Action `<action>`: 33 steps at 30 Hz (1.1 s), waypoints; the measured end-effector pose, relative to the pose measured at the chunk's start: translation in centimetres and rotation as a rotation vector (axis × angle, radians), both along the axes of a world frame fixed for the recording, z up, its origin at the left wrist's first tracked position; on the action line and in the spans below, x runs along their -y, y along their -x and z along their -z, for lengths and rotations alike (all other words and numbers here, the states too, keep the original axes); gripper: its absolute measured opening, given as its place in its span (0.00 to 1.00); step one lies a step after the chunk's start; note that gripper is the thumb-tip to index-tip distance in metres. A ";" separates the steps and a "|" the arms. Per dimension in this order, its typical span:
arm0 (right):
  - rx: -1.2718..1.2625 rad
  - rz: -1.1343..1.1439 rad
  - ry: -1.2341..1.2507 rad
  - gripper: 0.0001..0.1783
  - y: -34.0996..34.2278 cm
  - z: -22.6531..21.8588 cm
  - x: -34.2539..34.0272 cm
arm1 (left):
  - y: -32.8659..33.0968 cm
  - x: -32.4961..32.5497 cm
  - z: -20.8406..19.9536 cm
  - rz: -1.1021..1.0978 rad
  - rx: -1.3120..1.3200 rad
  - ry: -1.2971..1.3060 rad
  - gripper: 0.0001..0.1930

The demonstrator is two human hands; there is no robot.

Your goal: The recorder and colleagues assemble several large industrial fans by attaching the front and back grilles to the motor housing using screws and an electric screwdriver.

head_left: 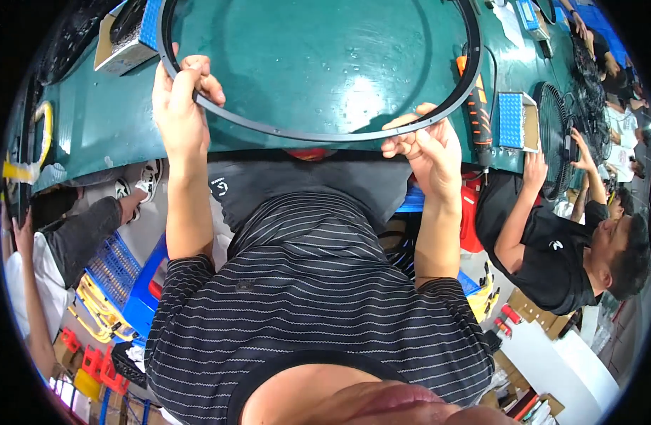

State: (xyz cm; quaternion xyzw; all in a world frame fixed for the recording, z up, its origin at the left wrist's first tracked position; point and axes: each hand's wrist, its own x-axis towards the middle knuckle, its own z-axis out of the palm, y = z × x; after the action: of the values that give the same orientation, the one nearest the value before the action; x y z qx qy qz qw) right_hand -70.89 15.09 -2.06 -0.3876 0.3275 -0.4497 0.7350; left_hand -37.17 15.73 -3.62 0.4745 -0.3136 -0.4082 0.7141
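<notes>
A large, thin black hoop [283, 133] with small holes along its rim is held up over the green table [304, 64]. Its far part runs out of the picture at the top. My left hand [182, 113] grips the hoop at its near left, thumb and fingers closed round the rim. At the near right, my right hand [435, 152] pinches the same rim between thumb and fingers. Just right of the hoop an orange and black power screwdriver [479, 117] lies on the table with its cord.
A blue-sided open box [511, 122] of small parts stands right of the screwdriver. Another blue and white box [127, 53] is at the left. On the right, a co-worker in black handles a round black wire guard [552, 142]. Blue crates [120, 262] stand below left.
</notes>
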 end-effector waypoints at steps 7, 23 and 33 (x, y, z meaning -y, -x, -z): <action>-0.426 0.108 -0.321 0.17 2.3 0.2 -2.6 | 2.1 -4.6 -0.4 0.061 0.118 0.012 0.43; -0.643 -0.294 -0.396 0.18 5.9 -2.0 -3.0 | 4.0 -10.9 -0.1 -0.021 0.578 0.200 0.55; -0.990 -0.274 -0.214 0.22 4.4 -3.2 -2.0 | 1.7 -7.1 0.9 -0.050 1.357 -0.192 0.43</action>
State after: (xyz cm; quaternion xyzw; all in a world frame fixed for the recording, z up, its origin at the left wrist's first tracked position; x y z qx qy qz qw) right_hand -75.28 17.11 1.19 -0.5156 0.6263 -0.0763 0.5797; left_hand -38.86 22.80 -4.54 0.6936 -0.6429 -0.0303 0.3235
